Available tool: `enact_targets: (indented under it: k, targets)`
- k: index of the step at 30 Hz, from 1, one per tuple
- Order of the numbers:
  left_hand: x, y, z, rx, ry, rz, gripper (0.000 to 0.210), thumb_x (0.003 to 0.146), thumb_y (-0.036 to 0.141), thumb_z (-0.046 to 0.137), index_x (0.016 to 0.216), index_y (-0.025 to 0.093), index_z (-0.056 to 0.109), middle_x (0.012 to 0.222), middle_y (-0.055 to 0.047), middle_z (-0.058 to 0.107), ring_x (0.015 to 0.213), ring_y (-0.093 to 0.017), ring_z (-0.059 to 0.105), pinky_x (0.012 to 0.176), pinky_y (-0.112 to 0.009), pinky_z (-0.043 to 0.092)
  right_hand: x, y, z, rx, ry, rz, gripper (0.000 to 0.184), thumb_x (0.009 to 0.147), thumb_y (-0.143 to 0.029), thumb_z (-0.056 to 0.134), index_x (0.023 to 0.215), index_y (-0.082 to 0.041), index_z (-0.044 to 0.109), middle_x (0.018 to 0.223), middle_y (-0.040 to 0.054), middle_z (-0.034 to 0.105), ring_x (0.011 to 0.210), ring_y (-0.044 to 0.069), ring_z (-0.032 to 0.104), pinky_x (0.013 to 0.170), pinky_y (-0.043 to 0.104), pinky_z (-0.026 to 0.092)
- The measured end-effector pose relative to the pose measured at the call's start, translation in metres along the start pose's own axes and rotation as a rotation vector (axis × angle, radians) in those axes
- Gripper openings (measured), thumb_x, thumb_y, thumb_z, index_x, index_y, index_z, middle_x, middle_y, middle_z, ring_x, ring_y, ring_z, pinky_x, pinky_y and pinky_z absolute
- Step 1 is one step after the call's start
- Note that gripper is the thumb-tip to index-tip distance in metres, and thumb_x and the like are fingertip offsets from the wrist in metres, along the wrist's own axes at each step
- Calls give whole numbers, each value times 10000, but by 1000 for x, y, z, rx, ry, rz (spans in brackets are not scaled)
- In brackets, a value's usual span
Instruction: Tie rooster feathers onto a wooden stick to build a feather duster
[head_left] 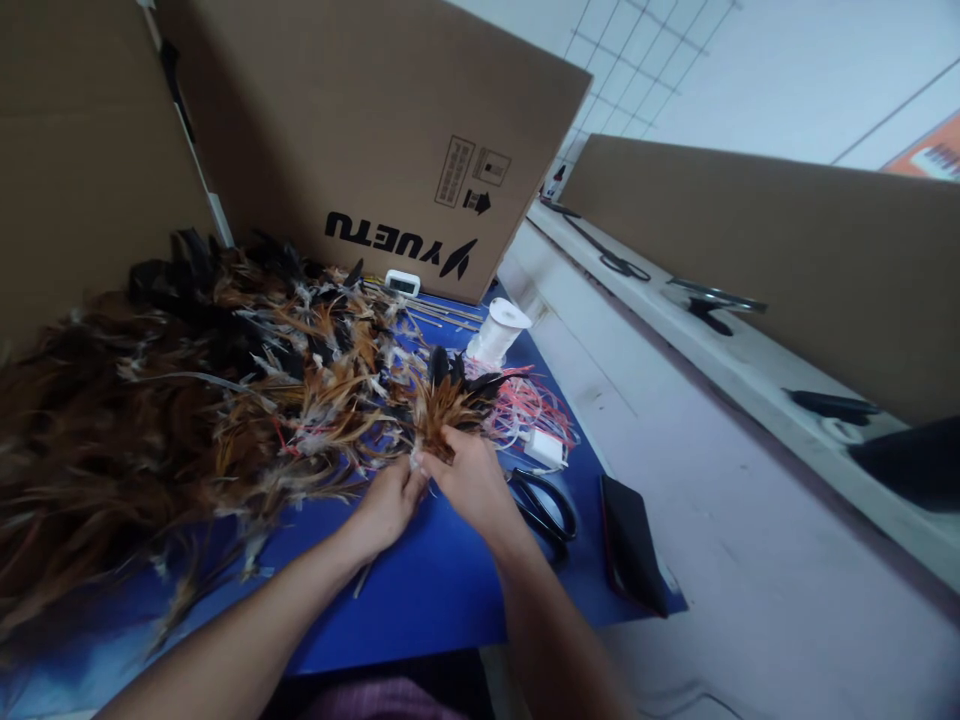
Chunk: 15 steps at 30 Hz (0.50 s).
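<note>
A bunch of brown and black feathers [442, 405] is held up over the blue table [435, 590], tips pointing away from me. My left hand [392, 505] pinches the pale lower end of the bunch. Close beside it, my right hand [471, 475] has thumb and fingers closed on the same bunch, a little higher up. The quill ends are mostly hidden by my fingers. To the left spreads a large heap of loose brown, tan and black feathers [300, 400], reaching close to my left hand. Black-handled scissors [546, 505] lie right of my right hand, partly covered by it.
Behind the bunch stand a white spool [498, 330] and tangled pink and white strands [529, 405]. A white charger [545, 448] and a black wallet-like case [631, 545] lie to the right. A small white digital display [403, 284] sits before the large cardboard sheet [360, 130]. A ledge [697, 300] holds tools.
</note>
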<state>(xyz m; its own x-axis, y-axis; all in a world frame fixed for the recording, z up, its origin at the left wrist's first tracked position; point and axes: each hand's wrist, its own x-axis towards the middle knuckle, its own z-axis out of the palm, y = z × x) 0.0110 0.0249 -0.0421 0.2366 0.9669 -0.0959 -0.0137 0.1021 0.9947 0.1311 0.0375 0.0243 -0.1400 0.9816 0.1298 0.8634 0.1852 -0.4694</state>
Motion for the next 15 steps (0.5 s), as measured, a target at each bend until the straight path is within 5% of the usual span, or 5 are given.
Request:
enact_targets:
  k: [15]
  targets:
    - [3, -1, -4, 140, -36, 4, 430, 820, 607, 387, 730, 192, 452, 534, 44, 407, 456, -108, 345, 457, -234, 275, 4, -11, -3, -89, -17, -7, 84, 753, -289, 633, 766, -208, 616, 680, 25, 664, 652, 176, 602, 572, 256, 310]
